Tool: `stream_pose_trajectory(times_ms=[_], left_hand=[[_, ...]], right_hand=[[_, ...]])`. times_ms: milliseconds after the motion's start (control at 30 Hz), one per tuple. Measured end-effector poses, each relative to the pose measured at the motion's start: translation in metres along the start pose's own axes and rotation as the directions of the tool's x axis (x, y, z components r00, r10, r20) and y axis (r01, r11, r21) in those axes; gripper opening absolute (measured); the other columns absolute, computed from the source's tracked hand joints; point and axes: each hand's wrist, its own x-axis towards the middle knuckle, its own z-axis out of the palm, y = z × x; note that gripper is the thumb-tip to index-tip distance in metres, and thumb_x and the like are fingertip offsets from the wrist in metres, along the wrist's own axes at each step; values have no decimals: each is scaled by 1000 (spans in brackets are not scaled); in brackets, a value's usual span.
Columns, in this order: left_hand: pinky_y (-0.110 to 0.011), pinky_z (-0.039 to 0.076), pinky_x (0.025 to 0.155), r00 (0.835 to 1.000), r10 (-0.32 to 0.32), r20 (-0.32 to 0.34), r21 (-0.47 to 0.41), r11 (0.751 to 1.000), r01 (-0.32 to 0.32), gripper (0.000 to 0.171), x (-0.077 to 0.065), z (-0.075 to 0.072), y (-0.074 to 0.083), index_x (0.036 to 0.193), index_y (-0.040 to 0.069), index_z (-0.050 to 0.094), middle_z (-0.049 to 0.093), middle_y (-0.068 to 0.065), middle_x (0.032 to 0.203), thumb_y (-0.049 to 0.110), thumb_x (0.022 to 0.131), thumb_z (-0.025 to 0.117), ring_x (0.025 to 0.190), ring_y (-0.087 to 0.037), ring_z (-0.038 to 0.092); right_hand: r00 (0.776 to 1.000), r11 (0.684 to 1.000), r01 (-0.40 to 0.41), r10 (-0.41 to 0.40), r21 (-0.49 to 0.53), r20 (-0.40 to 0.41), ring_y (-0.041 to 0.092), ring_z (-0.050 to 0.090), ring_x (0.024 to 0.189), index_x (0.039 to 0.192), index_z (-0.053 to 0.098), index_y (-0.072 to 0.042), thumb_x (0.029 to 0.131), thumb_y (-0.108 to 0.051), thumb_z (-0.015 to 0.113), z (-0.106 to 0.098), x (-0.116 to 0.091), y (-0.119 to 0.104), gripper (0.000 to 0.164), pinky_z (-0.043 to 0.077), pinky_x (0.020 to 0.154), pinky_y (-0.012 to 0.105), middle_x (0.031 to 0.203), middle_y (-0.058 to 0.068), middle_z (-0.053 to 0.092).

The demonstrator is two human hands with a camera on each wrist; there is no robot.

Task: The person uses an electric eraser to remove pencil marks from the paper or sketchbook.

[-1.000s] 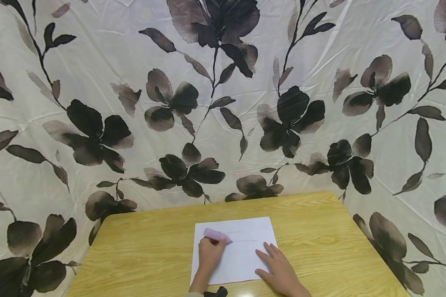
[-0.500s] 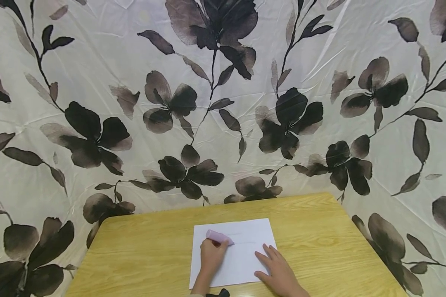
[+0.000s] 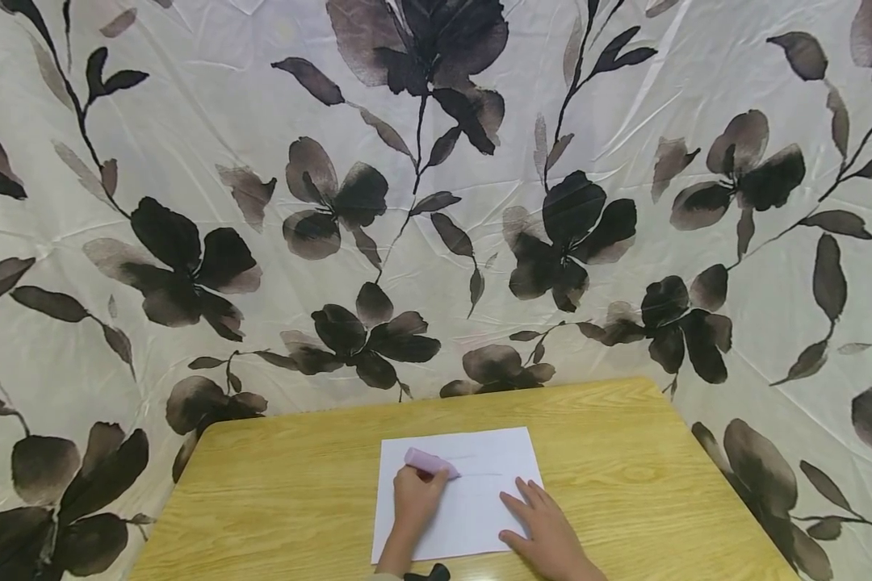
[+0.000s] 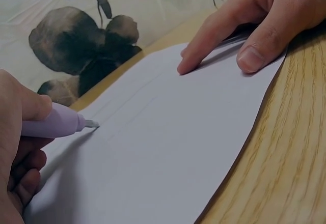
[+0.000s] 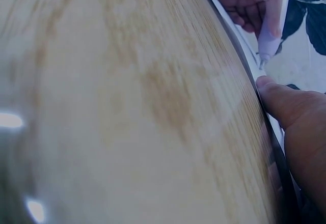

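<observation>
My left hand (image 3: 416, 502) pinches a thick lavender pen-shaped tool (image 3: 427, 461) between thumb and fingers. In the left wrist view its narrow grey tip (image 4: 91, 124) meets the white sheet of paper (image 4: 173, 142), or sits just over it. Faint, roughly parallel lines (image 3: 483, 474) run across the sheet to the right of the tip. My right hand (image 3: 548, 528) rests on the paper's right side with its fingers spread, holding nothing. The right wrist view shows mainly its thumb (image 5: 280, 99) near the paper's edge.
Under the paper is a light wood-grain table (image 3: 283, 492). Behind and around it hangs a pale cloth (image 3: 436, 266) printed with dark flowers. A small black object (image 3: 429, 573) shows at the bottom edge beside my left wrist.
The tool's tip and my left hand have shifted slightly right along the lower line. My right hand stays in place on the paper.
</observation>
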Motion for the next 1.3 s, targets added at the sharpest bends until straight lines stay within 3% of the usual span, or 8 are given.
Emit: stream_pose_trajectory(times_ms=[200,467,633,833,1067,1300], left_hand=[[-32,48,63,1000,-1,3,-1,1000,1,21,0,4,0,86,0,68,63,-1,71,9,73,81,66,-13,56],[-30,47,59,1000,17,-12,-17,1000,-17,18,0,6,1,81,2,68,60,1,66,9,72,82,62,-13,54],[-31,48,61,1000,15,23,-5,1000,-15,20,0,7,2,83,0,67,62,0,69,11,73,81,64,-13,56],[-31,48,60,1000,11,-17,-5,1000,-11,18,0,6,2,81,1,67,62,0,67,9,72,82,63,-13,56],[-32,48,62,1000,8,27,-5,1000,-8,21,-1,7,5,85,0,68,63,-1,71,12,73,81,66,-13,56],[-31,48,60,1000,18,-9,5,1000,-18,20,-3,7,6,83,0,67,61,-1,69,8,72,81,64,-13,55]], right_hand=[[999,1000,16,-16,-16,-33,42,41,129,131,61,-14,88,-50,64,2,-1,3,56,32,102,57,141,19,47],[1000,1000,-2,2,-4,-12,42,39,130,132,60,-15,89,-50,64,0,-2,3,56,31,102,58,142,19,47],[1000,1000,-11,11,-6,-8,41,38,132,133,60,-16,89,-50,63,-1,-2,2,56,31,103,57,143,18,46],[999,1000,10,-10,-5,-41,42,41,129,131,61,-14,89,-50,64,0,-2,2,55,33,101,58,141,19,48],[1000,1000,13,-13,-6,-28,42,40,130,132,61,-14,89,-50,63,2,-1,3,55,31,103,57,142,19,47],[1000,1000,-2,2,0,4,43,38,131,133,60,-14,90,-52,61,0,0,0,57,30,103,58,143,19,45]])
